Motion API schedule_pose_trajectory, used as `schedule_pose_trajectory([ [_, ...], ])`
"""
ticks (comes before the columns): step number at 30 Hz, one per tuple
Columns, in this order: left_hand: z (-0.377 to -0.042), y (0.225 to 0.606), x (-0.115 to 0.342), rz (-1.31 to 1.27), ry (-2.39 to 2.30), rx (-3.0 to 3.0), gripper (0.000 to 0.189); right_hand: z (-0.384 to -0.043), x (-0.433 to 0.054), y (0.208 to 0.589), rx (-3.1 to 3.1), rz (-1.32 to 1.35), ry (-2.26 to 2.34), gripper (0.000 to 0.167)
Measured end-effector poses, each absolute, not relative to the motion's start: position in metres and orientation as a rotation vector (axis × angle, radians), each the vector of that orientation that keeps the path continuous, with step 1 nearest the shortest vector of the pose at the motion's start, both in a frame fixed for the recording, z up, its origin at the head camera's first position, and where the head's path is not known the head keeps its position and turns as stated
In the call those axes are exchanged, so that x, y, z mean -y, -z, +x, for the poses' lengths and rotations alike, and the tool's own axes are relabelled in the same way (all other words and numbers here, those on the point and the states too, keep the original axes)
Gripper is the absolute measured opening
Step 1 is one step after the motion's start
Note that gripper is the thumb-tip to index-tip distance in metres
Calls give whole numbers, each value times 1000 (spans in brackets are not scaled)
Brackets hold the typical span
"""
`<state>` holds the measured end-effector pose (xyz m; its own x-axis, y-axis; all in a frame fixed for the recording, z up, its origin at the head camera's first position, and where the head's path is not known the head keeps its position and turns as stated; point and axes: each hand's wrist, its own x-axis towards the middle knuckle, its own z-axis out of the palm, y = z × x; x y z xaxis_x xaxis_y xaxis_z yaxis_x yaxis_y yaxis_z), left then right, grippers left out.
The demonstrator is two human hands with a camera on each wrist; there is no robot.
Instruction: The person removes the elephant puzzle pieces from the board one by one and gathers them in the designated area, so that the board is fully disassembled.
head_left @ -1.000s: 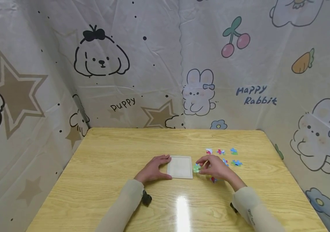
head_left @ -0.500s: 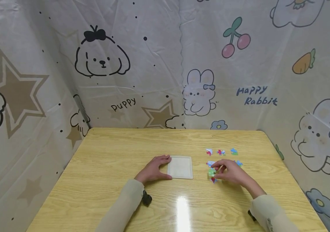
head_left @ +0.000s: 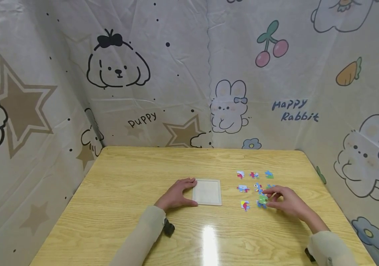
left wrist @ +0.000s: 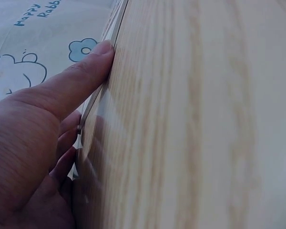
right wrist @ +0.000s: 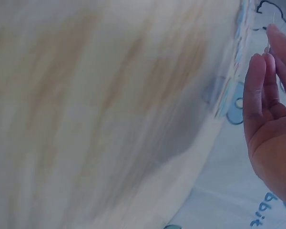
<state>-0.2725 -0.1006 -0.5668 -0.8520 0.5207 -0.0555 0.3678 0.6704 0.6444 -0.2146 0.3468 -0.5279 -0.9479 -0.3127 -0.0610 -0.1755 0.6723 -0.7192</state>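
On the table lies a pale square puzzle tray [head_left: 206, 192], its inside bare. My left hand [head_left: 177, 194] holds its left side, thumb at the near corner and fingertips at the far one. In the left wrist view the thumb [left wrist: 81, 78] lies straight along the tray's edge. Off to the right, my right hand [head_left: 289, 201] pinches a green jigsaw piece [head_left: 262, 199] between thumb and fingers. That piece overlaps a blue one beneath it in the head view. Only a thin edge shows at the fingertips in the right wrist view, above the palm [right wrist: 276, 148].
Several jigsaw pieces lie in loose rows right of the tray, among them a red and white one [head_left: 240, 174], a blue and green one [head_left: 268, 174] and a yellow and red one [head_left: 244, 205]. A printed cloth [head_left: 182, 74] hangs behind the wooden table [head_left: 136, 166].
My right hand has carried the green piece rightward, from beside the tray to over the pieces, uncovering those on the left of the rows. My left hand has stayed on the tray.
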Motion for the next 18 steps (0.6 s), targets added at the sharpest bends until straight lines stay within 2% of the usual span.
schedule_pose_trajectory([
  [18, -273, 566, 101, 724, -968, -2650, 89, -206, -392, 541, -2688, -281, 1142, 42],
])
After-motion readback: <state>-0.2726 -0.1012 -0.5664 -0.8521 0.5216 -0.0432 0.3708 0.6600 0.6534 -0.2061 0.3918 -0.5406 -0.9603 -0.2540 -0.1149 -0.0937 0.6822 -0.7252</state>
